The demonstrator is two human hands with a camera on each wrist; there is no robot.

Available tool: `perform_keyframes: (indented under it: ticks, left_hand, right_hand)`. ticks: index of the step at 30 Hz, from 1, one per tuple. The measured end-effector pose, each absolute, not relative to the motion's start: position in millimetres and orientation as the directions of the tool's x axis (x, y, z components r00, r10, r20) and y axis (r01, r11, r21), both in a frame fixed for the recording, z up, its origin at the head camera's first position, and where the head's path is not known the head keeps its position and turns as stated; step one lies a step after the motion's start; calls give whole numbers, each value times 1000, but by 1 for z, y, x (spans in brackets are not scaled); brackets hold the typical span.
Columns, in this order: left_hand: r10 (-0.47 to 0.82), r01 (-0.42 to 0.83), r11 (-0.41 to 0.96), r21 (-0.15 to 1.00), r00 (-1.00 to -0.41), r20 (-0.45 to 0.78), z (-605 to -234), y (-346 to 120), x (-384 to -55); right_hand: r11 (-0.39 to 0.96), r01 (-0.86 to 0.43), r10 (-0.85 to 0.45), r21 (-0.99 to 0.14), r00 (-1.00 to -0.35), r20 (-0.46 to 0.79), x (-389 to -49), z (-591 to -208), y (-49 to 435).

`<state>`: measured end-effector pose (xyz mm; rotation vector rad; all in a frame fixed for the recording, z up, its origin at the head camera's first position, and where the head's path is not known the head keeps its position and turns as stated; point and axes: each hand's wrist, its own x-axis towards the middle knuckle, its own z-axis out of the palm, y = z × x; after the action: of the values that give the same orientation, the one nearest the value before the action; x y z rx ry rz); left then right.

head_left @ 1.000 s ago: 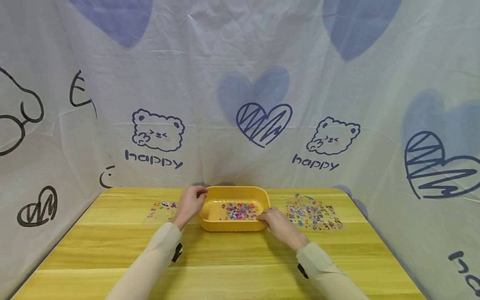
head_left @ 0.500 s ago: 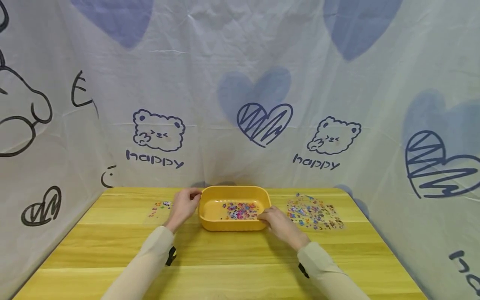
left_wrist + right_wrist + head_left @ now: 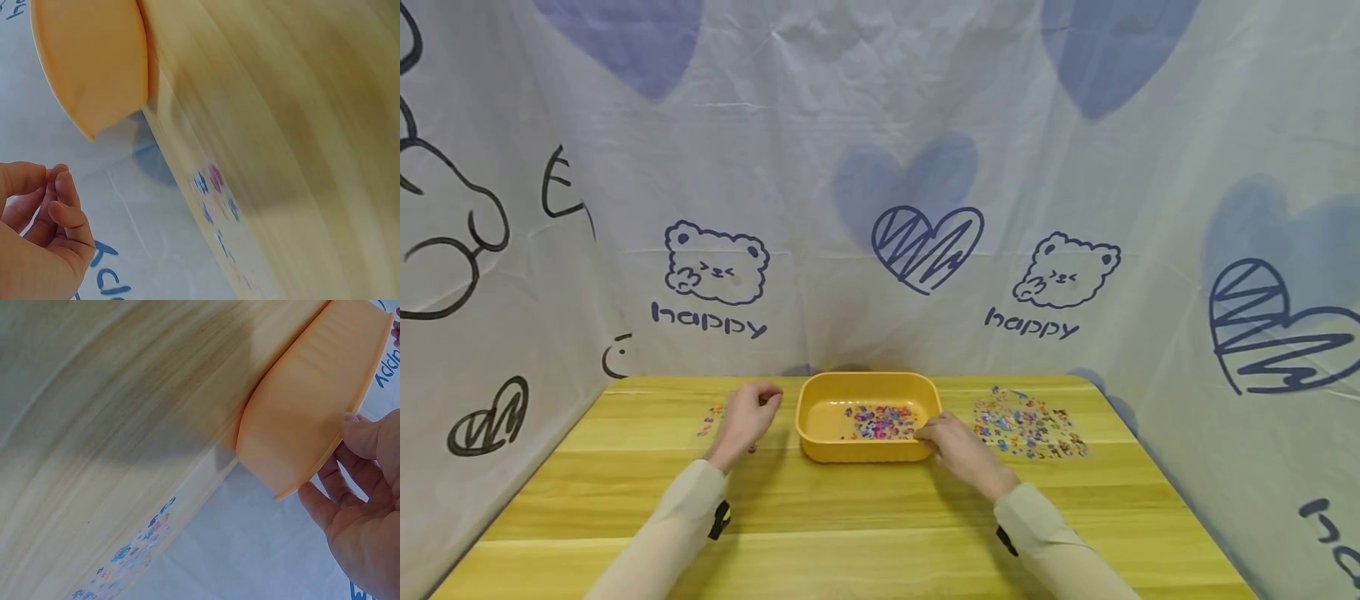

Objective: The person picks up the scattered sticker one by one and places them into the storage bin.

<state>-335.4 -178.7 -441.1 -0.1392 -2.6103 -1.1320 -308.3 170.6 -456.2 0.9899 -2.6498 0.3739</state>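
A yellow plastic tub stands on the wooden table, with small multicoloured pieces on its floor. My right hand holds the tub's front right corner; in the right wrist view, the thumb lies on one side of the rim and fingers on the other. Left of the tub, my left hand is raised, apart from it. Its fingers are loosely curled in the left wrist view, thumb tip near the fingertips, and nothing shows between them. Below it lies a patch of small coloured pieces, partly hidden by the hand.
To the tub's right, a larger spread of small coloured pieces lies on the table, seemingly on a clear sheet. A pale printed cloth hangs behind the table's back edge and at both sides.
My left hand has come away from the tub's left rim and moved left, over the left patch of pieces. My right hand and the tub have stayed in place.
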Motion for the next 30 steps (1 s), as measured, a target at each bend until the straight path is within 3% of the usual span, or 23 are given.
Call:
perform_keyframes:
  ticks: [22,30]
  left_hand:
    - [-106,39,814,580,-971,215,-455,-252,-327]
    - [-165,-109,871,479,-983,75,-459,-270,-318]
  right_hand:
    - [740,-658,-581,-140,-730,359,-308,-457,170]
    - [723,-678,-598,-131,-710,372,-308,-455,171]
